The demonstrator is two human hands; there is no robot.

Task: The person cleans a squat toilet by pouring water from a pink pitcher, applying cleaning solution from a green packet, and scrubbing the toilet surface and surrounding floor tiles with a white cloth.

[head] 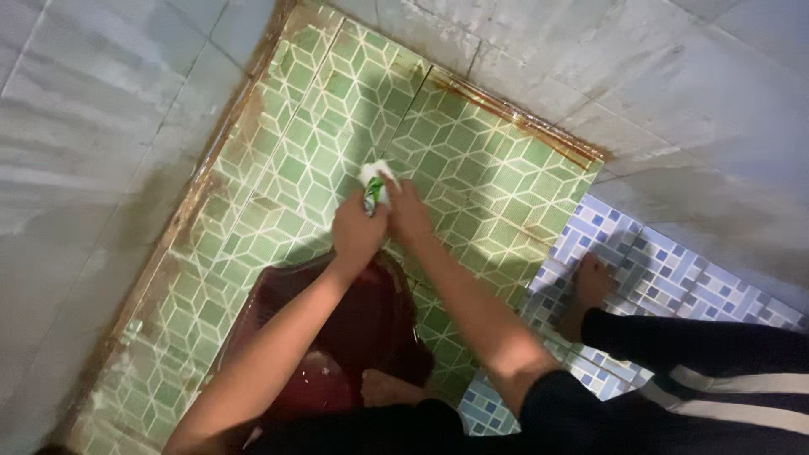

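Note:
My left hand (357, 227) and my right hand (408, 212) meet over a green patterned tiled floor (472, 160). Both grip a small green and white sachet (373, 187), which sticks up between the fingers. Below my forearms sits a dark red round basin (362, 337), partly hidden by my left arm. The basin's inside looks wet and shiny.
Grey tiled walls (101, 126) close in the green floor on the left and at the back, with rusty brown stains along the edges. Blue and white mosaic tiles (666, 278) lie to the right. My bare foot (590, 286) and dark trouser leg with white stripes (716, 371) rest there.

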